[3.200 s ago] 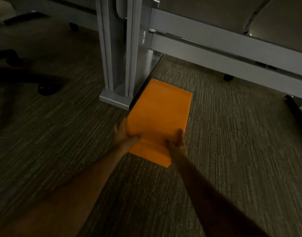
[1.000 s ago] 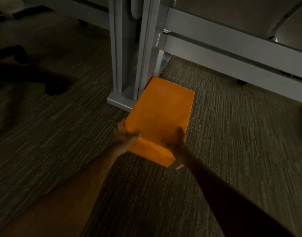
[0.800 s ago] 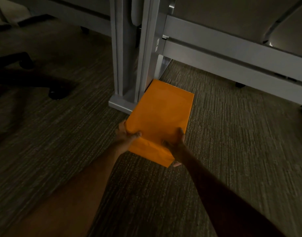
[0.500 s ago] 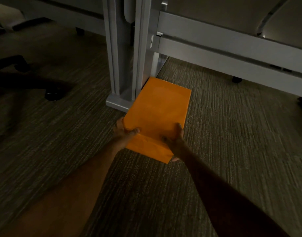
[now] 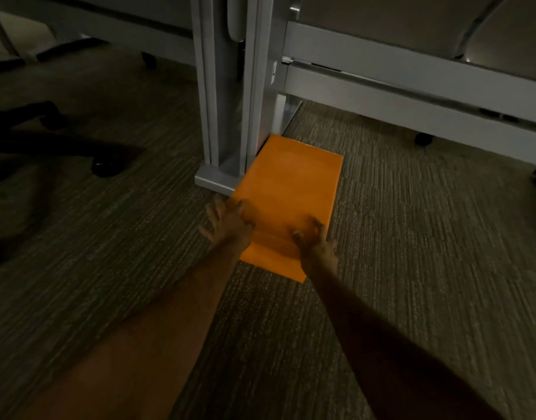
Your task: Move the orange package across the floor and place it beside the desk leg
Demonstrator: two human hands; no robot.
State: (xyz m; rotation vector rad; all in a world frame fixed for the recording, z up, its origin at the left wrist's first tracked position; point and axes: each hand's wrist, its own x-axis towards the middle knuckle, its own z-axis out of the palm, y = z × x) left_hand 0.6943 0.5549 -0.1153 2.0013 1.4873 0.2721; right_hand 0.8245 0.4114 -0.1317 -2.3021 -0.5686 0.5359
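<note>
The orange package (image 5: 288, 189) lies flat on the carpet, its left long edge against the foot of the grey desk leg (image 5: 227, 86). My left hand (image 5: 227, 222) is at the package's near left corner with fingers spread, blurred by motion, and no longer wraps the edge. My right hand (image 5: 315, 241) rests over the near right part of the package, fingers bent with the tips on its top face, not clasping it. Both forearms reach in from the bottom of the view.
A grey desk crossbar (image 5: 412, 95) runs to the right behind the package. A black chair base (image 5: 48, 140) with a caster (image 5: 104, 168) stands on the left. Small casters (image 5: 423, 137) sit under the frame at right. Striped carpet (image 5: 427, 237) surrounds everything.
Both hands gripped the package's near end before. Now the package lies down flat beside the leg, the left hand has come off its edge with fingers spread, and the right hand's grip has loosened.
</note>
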